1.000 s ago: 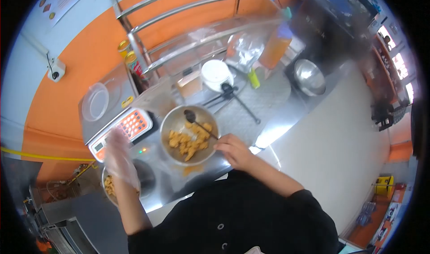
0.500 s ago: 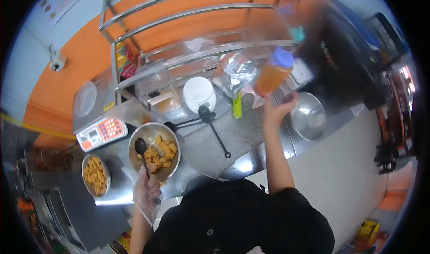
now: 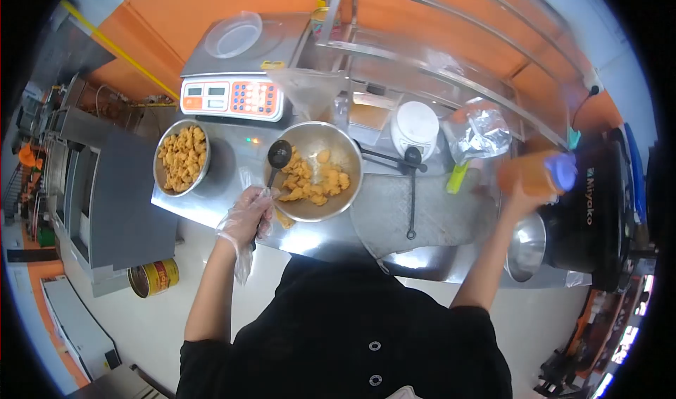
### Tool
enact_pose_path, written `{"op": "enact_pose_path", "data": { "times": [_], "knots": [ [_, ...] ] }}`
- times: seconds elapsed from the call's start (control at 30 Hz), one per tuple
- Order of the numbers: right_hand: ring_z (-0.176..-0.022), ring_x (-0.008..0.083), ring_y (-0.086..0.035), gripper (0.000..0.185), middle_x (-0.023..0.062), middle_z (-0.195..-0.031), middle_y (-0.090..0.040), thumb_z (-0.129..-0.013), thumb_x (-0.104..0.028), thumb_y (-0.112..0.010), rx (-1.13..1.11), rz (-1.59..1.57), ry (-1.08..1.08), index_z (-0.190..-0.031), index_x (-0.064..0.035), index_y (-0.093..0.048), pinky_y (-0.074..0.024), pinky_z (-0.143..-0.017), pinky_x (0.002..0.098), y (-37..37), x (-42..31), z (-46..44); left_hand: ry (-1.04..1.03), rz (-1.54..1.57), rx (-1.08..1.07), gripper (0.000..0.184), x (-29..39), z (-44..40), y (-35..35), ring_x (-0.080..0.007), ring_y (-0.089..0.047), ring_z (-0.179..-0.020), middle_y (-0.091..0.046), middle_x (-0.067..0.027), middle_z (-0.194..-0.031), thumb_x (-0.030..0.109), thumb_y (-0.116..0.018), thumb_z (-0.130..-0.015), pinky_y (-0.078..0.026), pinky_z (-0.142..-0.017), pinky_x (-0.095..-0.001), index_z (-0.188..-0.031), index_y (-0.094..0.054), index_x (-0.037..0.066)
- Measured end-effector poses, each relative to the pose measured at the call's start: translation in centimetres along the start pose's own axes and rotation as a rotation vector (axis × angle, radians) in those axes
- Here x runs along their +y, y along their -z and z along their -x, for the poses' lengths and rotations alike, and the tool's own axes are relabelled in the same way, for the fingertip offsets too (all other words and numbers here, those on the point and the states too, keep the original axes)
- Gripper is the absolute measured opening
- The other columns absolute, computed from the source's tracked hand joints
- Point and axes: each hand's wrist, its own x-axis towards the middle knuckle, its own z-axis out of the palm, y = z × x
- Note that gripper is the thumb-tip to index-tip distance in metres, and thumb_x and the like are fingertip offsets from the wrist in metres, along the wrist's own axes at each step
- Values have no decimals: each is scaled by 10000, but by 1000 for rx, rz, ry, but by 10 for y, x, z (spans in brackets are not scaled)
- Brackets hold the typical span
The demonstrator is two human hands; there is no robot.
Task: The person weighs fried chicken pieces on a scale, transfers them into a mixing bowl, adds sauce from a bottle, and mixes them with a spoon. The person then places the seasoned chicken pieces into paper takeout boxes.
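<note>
My left hand (image 3: 248,216), in a clear plastic glove, is closed around the handle of a black measuring spoon (image 3: 279,154). The spoon's bowl rests over the left rim of a steel mixing bowl (image 3: 350,142) holding golden fried pieces (image 3: 317,181). At the right, my bare right hand (image 3: 522,200) grips a bottle (image 3: 522,173) of orange liquid with a purple cap. The bottle is tilted almost level, its cap pointing right, and is slightly blurred. Below it, near my right forearm, stands another steel bowl (image 3: 527,247).
A second bowl of fried pieces (image 3: 183,158) stands at the left, before a weighing scale (image 3: 232,96). Behind the mixing bowl are a white kitchen scale (image 3: 414,128) and a foil bag (image 3: 479,131). Another black spoon (image 3: 412,195) lies on a grey mat (image 3: 443,212). A metal rack (image 3: 451,71) spans the back.
My right hand has taken hold of the bottle, which has gone from upright to nearly level. The camera view has swung left. My left hand still holds the spoon at the bowl.
</note>
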Motion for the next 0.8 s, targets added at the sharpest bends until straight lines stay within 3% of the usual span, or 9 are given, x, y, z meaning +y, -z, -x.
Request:
{"op": "enact_pose_path", "data": {
  "times": [0.07, 0.13, 0.23, 0.3, 0.4, 0.5, 0.8],
  "knots": [
    [-1171, 335, -473, 1066, 214, -1291, -431, -562, -252, -885, 14, 40, 107, -1369, 33, -251, -365, -1027, 422, 43, -39, -9, 35, -68, -33, 211, 9, 2, 6, -75, -450, -488, -496, 2, -638, 241, -522, -918, -353, -424, -215, -983, -557, 44],
    [-1168, 325, -478, 1062, 206, -1296, -432, -539, -230, -886, -289, -180, 233, -1373, 12, -275, -364, -1028, 432, 78, -97, -25, 103, -220, -81, 189, 23, 1, 12, -70, -443, -491, -502, 2, -631, 227, -501, -937, -354, -439, -225, -963, -564, 50],
    [-1156, 315, -494, 954, 165, -1296, -450, -509, -169, -856, -802, -214, 392, -1329, -41, -386, -379, -1003, 456, 101, -213, -33, 98, -393, -203, 258, 41, -3, 24, -71, -447, -506, -525, 10, -623, 275, -545, -898, -355, -453, -236, -998, -614, 47],
    [-1116, 300, -513, 840, 113, -1267, -484, -520, -169, -823, -953, 140, 1025, -1277, -102, -463, -406, -947, 448, 95, -282, -36, 30, -461, -226, 297, 56, -3, 33, -78, -466, -543, -539, -1, -628, 307, -555, -908, -377, -515, -232, -1004, -629, 35],
    [-1069, 274, -520, 778, 74, -1179, -529, -567, -186, -798, -1079, 414, 1308, -1268, -148, -463, -420, -889, 430, 77, -342, -8, 17, -552, -271, 337, 85, 3, 40, -86, -506, -600, -566, -13, -641, 335, -572, -902, -404, -577, -244, -1026, -642, 29],
    [-1031, 246, -518, 775, 62, -1093, -545, -569, -198, -795, -1067, 446, 1499, -1267, -199, -459, -420, -870, 426, 56, -371, 17, -63, -569, -368, 326, 82, -5, 48, -100, -535, -629, -591, -28, -658, 337, -568, -892, -420, -604, -266, -979, -661, 37],
    [-1031, 234, -504, 662, 61, -1074, -531, -646, -147, -732, -1055, 655, 1731, -1244, -196, -454, -416, -850, 400, 37, -435, 49, -185, -690, -469, 344, 70, -19, 72, -208, -554, -628, -600, -71, -655, 360, -493, -882, -432, -634, -337, -819, -660, 66]
  ]
}}
